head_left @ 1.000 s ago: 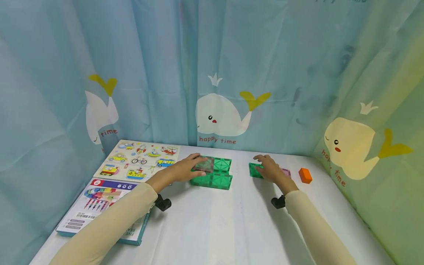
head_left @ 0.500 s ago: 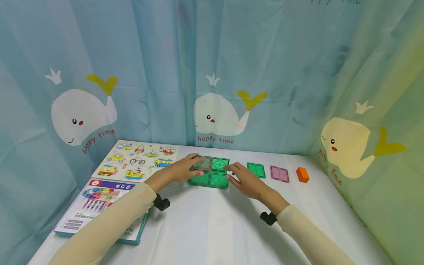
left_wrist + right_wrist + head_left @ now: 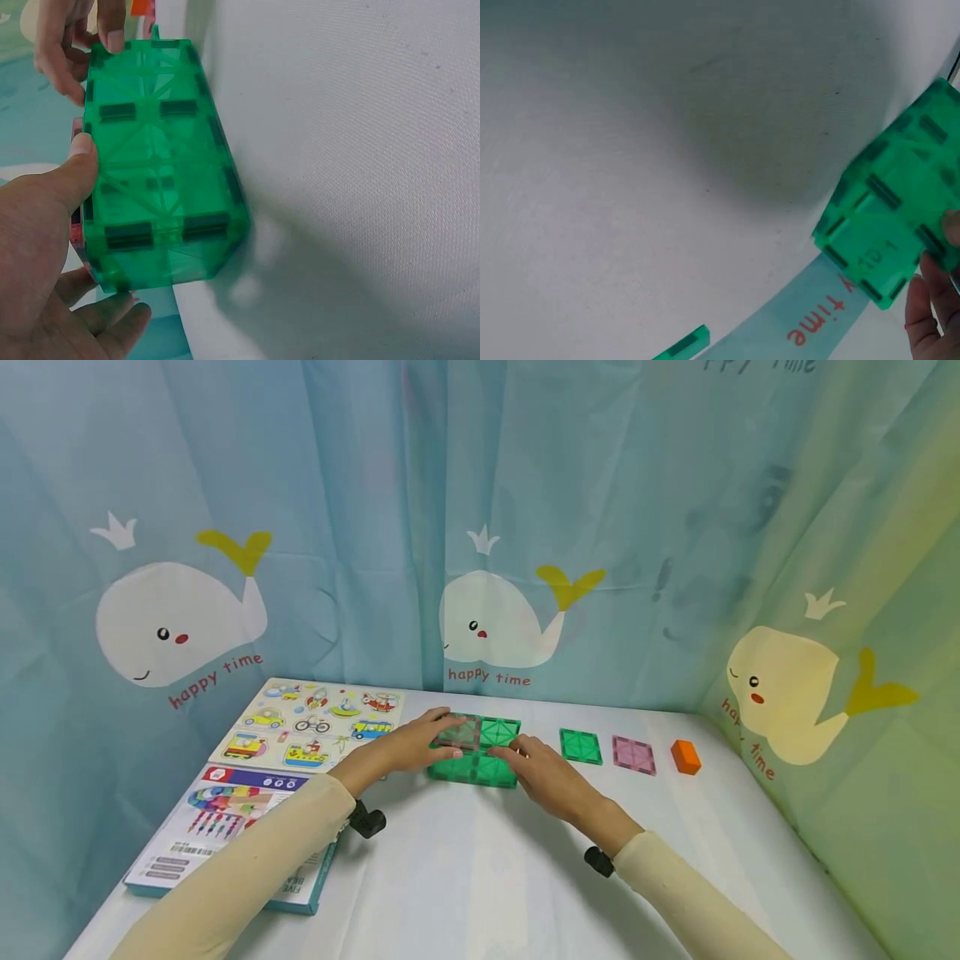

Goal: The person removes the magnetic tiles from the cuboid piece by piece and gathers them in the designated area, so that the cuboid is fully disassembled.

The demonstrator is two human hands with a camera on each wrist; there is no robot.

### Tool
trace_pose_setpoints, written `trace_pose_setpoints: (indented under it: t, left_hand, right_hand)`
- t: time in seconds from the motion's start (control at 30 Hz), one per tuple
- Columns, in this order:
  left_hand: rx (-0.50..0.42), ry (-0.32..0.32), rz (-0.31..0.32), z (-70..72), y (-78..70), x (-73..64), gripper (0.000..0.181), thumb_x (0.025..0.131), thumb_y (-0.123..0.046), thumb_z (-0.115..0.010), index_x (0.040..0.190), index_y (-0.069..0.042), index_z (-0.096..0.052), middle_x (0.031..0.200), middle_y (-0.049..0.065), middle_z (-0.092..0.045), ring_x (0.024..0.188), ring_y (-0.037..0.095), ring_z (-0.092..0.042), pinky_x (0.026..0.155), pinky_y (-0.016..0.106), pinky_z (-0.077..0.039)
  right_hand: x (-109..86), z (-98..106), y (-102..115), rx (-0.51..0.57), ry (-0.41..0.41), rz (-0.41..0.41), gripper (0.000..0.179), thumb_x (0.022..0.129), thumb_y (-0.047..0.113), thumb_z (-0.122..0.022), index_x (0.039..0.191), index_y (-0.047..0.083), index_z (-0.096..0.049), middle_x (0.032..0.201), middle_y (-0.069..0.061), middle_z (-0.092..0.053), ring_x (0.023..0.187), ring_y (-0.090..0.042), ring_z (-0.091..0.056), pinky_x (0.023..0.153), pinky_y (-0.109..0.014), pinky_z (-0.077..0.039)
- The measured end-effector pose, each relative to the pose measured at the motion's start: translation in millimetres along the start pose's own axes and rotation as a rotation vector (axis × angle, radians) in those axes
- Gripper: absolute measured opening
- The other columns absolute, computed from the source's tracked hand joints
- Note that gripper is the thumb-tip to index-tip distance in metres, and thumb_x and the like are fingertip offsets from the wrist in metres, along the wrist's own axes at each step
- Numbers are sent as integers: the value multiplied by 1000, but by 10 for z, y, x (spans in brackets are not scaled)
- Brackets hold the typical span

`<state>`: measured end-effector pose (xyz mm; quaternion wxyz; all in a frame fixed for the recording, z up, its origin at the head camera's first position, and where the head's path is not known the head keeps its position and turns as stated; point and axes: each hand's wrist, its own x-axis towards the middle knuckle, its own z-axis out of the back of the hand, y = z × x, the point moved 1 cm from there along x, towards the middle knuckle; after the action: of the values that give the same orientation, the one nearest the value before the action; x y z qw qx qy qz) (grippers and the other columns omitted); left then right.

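Green translucent plastic makes up the tile structure (image 3: 476, 769), which sits between the two hands; a pinkish tile (image 3: 467, 734) shows at its upper left in the head view. At its left end, the grip of the left hand (image 3: 414, 743) is clamped on it, thumb on one edge and fingers spread round the end. At its right end, the right hand (image 3: 551, 779) pinches the rim between thumb and fingertips. Well to the right of the grip, a loose green tile (image 3: 581, 747), a pink tile (image 3: 633, 755) and an orange block (image 3: 686, 757) lie in a row on the table (image 3: 465, 885), whose surface is white and finely textured. On the left lie a picture board (image 3: 311, 724) with vehicles and a printed box (image 3: 225, 827). Blue curtains (image 3: 375, 527) with white whales and "happy time" lettering close off the back and sides, turning greenish at the right.
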<state>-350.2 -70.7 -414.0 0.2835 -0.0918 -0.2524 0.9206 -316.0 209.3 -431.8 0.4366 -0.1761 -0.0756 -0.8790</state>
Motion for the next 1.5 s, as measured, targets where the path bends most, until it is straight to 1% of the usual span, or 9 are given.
trace_pose_setpoints:
  t: [0.2, 0.37, 0.6, 0.87, 1.1, 1.2, 1.27, 1.33, 1.5]
  left_hand:
    - [10, 3, 0, -11, 10, 1, 67, 109, -45, -59, 167, -21, -35, 175, 17, -17, 157, 42, -31, 119, 61, -39]
    - [18, 15, 10, -5, 0, -2, 68, 108, -46, -58, 168, -23, -33, 175, 17, -16, 157, 42, -30, 119, 60, -39]
    - [12, 13, 6, 8, 1, -19, 68, 109, -44, -59, 167, -21, -34, 175, 20, -16, 157, 43, -30, 119, 61, -38]
    - [6, 10, 7, -4, 11, -26, 68, 108, -43, -60, 167, -20, -35, 175, 19, -17, 157, 41, -30, 121, 59, -37]
    - [3, 6, 9, -7, 34, -21, 67, 109, -42, -60, 167, -20, -34, 175, 19, -16, 157, 42, -29, 120, 60, -37]
    - [4, 4, 7, -4, 26, -26, 67, 109, -42, -60, 167, -20, -34, 174, 20, -17, 157, 42, -31, 120, 60, -37]
    - [5, 4, 3, -7, 22, -25, 67, 109, -42, -59, 167, -19, -34, 174, 20, -17, 156, 42, -32, 120, 59, -37]
    - [5, 6, -1, -8, 12, -23, 67, 109, -42, -59, 167, -19, -34, 174, 19, -16, 157, 41, -31, 121, 59, -37]
    - [5, 10, 1, -4, -19, -23, 67, 109, -42, -59, 167, -20, -33, 175, 19, -15, 158, 41, -29, 121, 59, -36]
  right_hand:
    - [-26, -32, 7, -45, 32, 12, 68, 93, -2, -79, 152, 23, -57, 110, 0, -62, 95, -19, -58, 81, -34, -54]
    - [-58, -25, 50, -52, 27, 36, 67, 93, -3, -78, 151, 22, -59, 104, 0, -61, 88, -14, -57, 76, -29, -53]
    - [-100, 31, 149, 49, 47, 13, 58, 98, -3, -71, 152, 15, -58, 97, 2, -52, 79, -9, -47, 69, -21, -46]
    - [-255, 129, 97, 197, 82, -96, 55, 99, -5, -70, 150, 11, -58, 101, 1, -52, 81, -8, -51, 73, -24, -52]
    - [-391, 222, -144, 312, 141, -235, 52, 102, -4, -65, 151, 10, -56, 102, -2, -55, 84, -13, -51, 75, -29, -51]
    - [-425, 250, -296, 369, 147, -281, 51, 104, -4, -62, 153, 8, -54, 121, -13, -64, 104, -29, -63, 88, -42, -57]
    - [-434, 269, -411, 404, 144, -302, 49, 104, -4, -60, 152, 6, -54, 135, -18, -64, 120, -38, -61, 97, -52, -56]
    - [-428, 299, -532, 431, 132, -326, 48, 105, -5, -59, 152, 2, -54, 139, -21, -63, 126, -42, -59, 99, -57, -55]
    - [-366, 367, -841, 431, 104, -381, 45, 103, -8, -57, 148, -1, -55, 125, -27, -63, 110, -38, -63, 92, -55, -56]
